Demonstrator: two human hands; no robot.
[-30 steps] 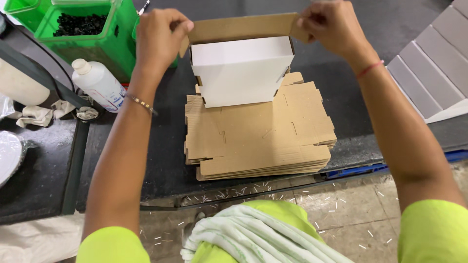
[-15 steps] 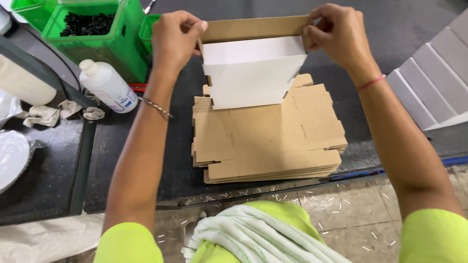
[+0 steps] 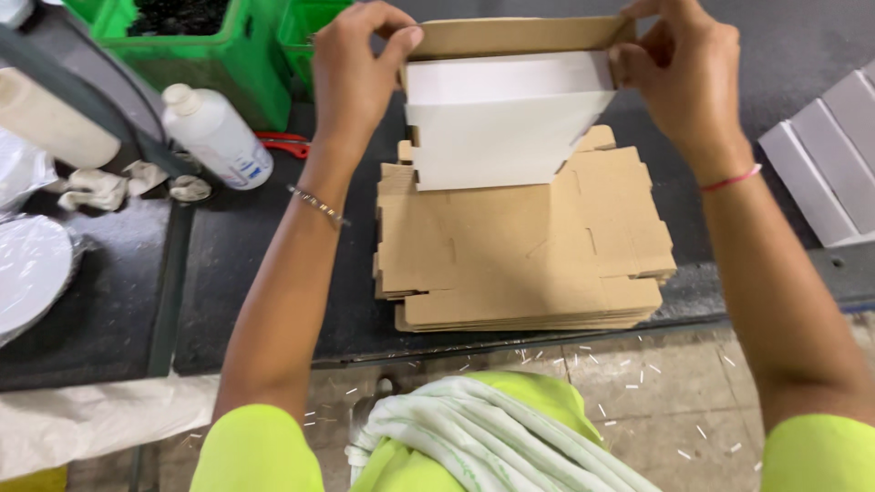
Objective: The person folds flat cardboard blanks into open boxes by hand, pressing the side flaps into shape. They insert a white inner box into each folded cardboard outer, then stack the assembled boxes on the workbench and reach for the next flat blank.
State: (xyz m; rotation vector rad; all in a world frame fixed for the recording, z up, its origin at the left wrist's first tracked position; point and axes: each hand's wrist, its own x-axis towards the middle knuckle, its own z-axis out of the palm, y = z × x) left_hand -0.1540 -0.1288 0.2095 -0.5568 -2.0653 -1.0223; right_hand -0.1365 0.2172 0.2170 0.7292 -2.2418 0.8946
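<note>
I hold a small cardboard box (image 3: 497, 128), white outside and brown inside, tilted up above a stack of flat brown box blanks (image 3: 519, 241). My left hand (image 3: 360, 64) pinches the box's upper left corner. At the upper right corner, my right hand (image 3: 684, 77) grips the brown flap. The stack lies on a dark table (image 3: 264, 273) directly below the box.
A white plastic bottle (image 3: 219, 137) lies left of the stack, beside green crates (image 3: 219, 46) holding dark pieces. Crumpled white scraps (image 3: 100, 187) and a foil-covered plate (image 3: 32, 273) sit far left. Grey folded boards (image 3: 829, 164) lie at right. A striped cloth (image 3: 474, 437) rests on my lap.
The box and both hands stay together at the stack's far side; the view has shifted slightly, and the box's flap looks folded further upright.
</note>
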